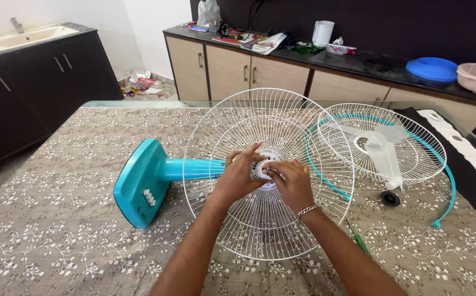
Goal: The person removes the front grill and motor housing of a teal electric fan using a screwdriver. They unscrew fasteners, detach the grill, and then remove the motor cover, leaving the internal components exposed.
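Counter [358,60] with blue bowl [431,69]

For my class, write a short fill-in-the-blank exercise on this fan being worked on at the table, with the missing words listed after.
1. Both hands, the left hand and the right hand, meet at the ____ of the white wire grille.
2. The fan's base is ____ in colour.
3. The clear fan blade lies on the second grille, to the person's ____.
4. The right wrist wears a ____.

Missing words: centre; turquoise; right; bracelet
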